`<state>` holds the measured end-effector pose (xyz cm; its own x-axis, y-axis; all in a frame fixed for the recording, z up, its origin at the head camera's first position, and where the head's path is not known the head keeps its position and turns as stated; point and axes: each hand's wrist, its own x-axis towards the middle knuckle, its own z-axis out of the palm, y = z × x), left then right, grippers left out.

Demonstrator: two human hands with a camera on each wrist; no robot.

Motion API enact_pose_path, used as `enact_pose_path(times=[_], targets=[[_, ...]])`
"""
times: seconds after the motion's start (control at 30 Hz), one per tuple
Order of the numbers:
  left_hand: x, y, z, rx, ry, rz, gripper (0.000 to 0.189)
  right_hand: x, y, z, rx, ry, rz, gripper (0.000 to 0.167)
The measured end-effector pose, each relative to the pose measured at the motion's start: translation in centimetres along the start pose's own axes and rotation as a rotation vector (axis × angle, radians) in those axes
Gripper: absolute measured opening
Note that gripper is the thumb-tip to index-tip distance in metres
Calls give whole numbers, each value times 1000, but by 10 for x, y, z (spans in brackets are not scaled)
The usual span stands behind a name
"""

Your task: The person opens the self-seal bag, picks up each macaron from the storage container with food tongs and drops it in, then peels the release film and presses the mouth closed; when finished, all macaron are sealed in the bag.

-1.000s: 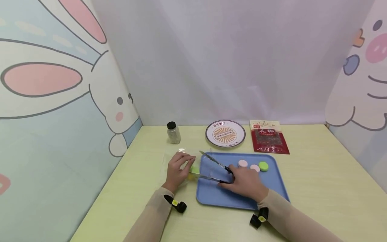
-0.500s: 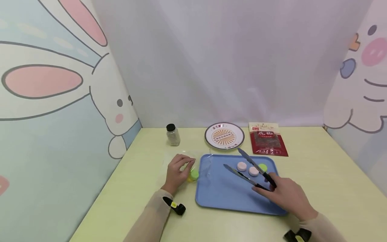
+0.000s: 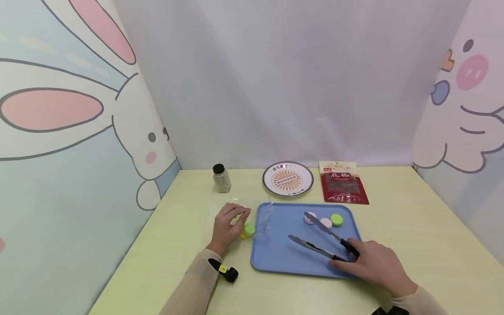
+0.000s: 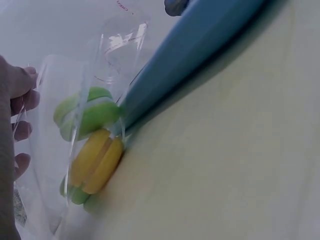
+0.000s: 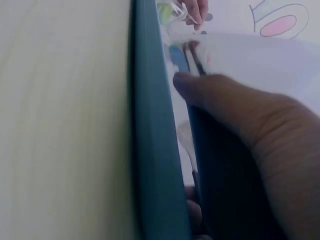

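Note:
My left hand (image 3: 227, 228) pinches the edge of a clear plastic bag (image 4: 45, 115) left of the tray. Inside the bag lie green macarons (image 4: 92, 115) and a yellow macaron (image 4: 97, 162). With my right hand (image 3: 379, 267) I hold metal tongs (image 3: 315, 248) by their black handles, thumb along one side. Their two arms are spread, the tips apart with nothing between them, over the blue tray (image 3: 275, 260). One arm overlaps a pink macaron (image 3: 309, 219) in the head view; another pink macaron (image 3: 326, 223) and a green macaron (image 3: 336, 220) sit beside it.
Behind the tray stands a white plate (image 3: 288, 179) with an orange sunburst pattern. To its right lies a red spice packet (image 3: 344, 183). A small jar (image 3: 222, 178) with a black lid is at the back left. Fabric walls enclose the table.
My right hand has drawn the tongs away from the bag, rightward over the tray, and they are now lower near the pink macarons. My left hand keeps its hold on the bag.

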<state>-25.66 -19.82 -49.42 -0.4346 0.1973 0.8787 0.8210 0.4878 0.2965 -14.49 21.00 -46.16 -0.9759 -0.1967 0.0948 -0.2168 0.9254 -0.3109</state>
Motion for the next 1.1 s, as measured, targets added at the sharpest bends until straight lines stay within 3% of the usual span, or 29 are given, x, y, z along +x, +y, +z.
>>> enact_pose_path(times=[0.27, 0.43, 0.7, 0.97, 1.1], targets=[[5, 3, 0, -6, -17, 0, 14, 3, 2, 0, 25, -29, 109, 71], [5, 5, -1, -9, -10, -2, 13, 3, 1, 2, 13, -28, 84, 70], [3, 3, 0, -10, -29, -23, 11, 1, -3, 1, -25, -13, -23, 64], [2, 3, 0, -10, -41, -29, 11, 4, -2, 1, 12, -29, 83, 79], [3, 3, 0, -9, -32, -29, 12, 6, 0, 4, 4, -27, 16, 73]])
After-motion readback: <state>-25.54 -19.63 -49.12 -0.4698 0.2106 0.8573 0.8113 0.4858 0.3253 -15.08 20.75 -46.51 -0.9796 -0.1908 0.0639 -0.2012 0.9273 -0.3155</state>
